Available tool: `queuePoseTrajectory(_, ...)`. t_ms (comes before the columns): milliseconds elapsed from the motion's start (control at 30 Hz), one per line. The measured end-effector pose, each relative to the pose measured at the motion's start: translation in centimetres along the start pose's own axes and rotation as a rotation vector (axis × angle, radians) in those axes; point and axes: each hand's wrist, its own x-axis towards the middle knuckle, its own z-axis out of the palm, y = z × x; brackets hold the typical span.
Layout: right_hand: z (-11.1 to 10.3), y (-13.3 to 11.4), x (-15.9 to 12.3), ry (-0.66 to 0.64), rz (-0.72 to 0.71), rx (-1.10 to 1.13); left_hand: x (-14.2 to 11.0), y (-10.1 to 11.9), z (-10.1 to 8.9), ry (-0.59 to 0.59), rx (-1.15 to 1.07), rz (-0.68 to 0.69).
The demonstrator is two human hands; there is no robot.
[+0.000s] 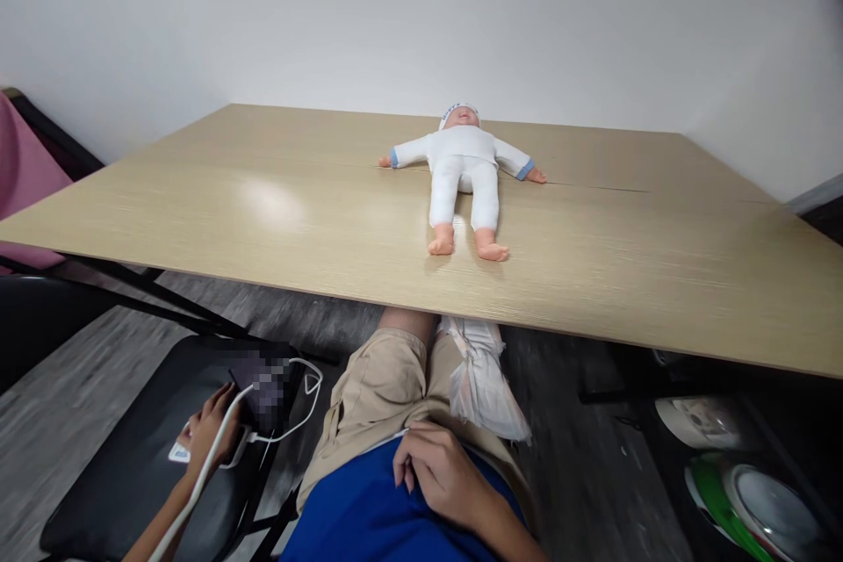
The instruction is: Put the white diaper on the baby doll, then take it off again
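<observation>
Left fingers (pixel 217 399) grip a white device (pixel 179 454), apparently placing it; release calls for widening; right fingers (pixel 404 459) rest half-open, seemingly empty.

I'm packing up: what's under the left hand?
What looks like a white device shows either side of the left hand, over the black chair. The hand covers its middle; anything beneath is hidden.

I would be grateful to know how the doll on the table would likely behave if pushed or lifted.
The doll would probably feel soft at the torso, which looks cloth-covered; its smooth feet seem firmer. Lying face up with arms spread, it is unlikely to roll. A push might slide it easily, since the tabletop looks glossy.
</observation>
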Motion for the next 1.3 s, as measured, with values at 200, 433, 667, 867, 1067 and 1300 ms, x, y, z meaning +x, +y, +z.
queuePoseTrajectory(200,0.4,0.3,0.0,0.062,-0.069,0.022,-0.2,0.0,0.3,0.041,0.01,0.024)
queuePoseTrajectory(433,0.4,0.4,0.0,0.061,-0.07,0.028,-0.8,2.7,-0.9,0.042,-0.014,-0.081)
queuePoseTrajectory(667,0.4,0.3,0.2,0.063,-0.075,0.035,-0.8,4.9,-1.2,0.069,-0.023,-0.161)
queuePoseTrajectory(867,0.3,0.3,0.1,0.057,-0.079,0.023,-1.0,5.3,-1.3,0.073,-0.016,-0.18)
queuePoseTrajectory(1067,0.3,0.3,0.2,0.059,-0.072,0.031,-1.3,6.1,-1.8,0.082,-0.013,-0.193)
queuePoseTrajectory(1300,0.4,0.4,0.1,0.065,-0.07,0.036,-1.7,7.0,-2.4,0.085,-0.024,-0.197)
